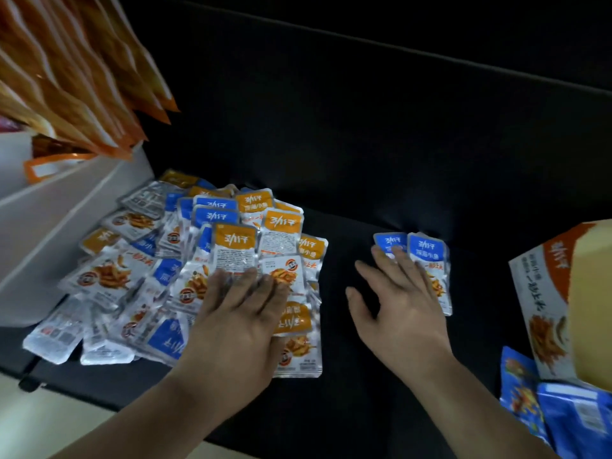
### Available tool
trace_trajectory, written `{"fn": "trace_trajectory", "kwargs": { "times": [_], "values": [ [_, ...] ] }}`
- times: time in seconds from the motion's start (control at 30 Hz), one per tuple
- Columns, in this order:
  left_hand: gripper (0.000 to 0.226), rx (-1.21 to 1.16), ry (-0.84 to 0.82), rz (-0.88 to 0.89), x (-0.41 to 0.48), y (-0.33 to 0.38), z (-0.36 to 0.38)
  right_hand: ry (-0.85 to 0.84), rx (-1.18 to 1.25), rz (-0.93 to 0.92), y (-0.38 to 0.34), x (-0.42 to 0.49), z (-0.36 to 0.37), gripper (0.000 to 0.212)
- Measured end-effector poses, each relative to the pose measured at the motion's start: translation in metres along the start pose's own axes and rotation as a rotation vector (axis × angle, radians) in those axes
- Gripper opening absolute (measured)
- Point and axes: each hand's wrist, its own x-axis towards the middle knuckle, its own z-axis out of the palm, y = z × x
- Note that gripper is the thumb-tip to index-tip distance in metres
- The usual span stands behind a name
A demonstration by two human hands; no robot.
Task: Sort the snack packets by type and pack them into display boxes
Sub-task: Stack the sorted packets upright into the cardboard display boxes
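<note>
Barely underway: two blue packets (427, 253) sit apart, mixed pile (132, 276) unsorted. Left hand (238, 313) flat on the pile, right hand (400, 306) flat on that pair, straight-fingered, gripping nothing.

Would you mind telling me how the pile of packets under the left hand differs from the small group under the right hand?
The pile holds many packets; the small group shows just two. The pile mixes orange-topped and blue-topped packets; the small group is all blue-topped. The pile lies jumbled and overlapping; the small group sits side by side, aligned. Both are silvery packets on the dark surface.
</note>
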Motion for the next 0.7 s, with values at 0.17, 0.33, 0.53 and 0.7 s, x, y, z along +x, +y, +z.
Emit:
{"fn": "trace_trajectory", "kwargs": {
  "times": [0.17,0.33,0.53,0.7],
  "values": [
    [0.051,-0.008,0.088,0.004,0.012,0.007,-0.012,-0.334,-0.123,0.129,0.018,0.001,-0.009,0.075],
    [0.033,-0.149,0.297,-0.038,0.033,0.013,-0.048,0.019,0.192,0.101,0.005,0.000,-0.018,0.051],
    [0.017,-0.742,0.215,-0.235,0.048,0.059,-0.079,-0.066,0.910,-0.046,-0.053,-0.020,-0.048,0.068],
    [0.030,-0.879,0.041,-0.123,0.035,0.057,-0.069,-0.040,1.003,0.352,-0.036,-0.011,-0.050,0.024]
  ]
}}
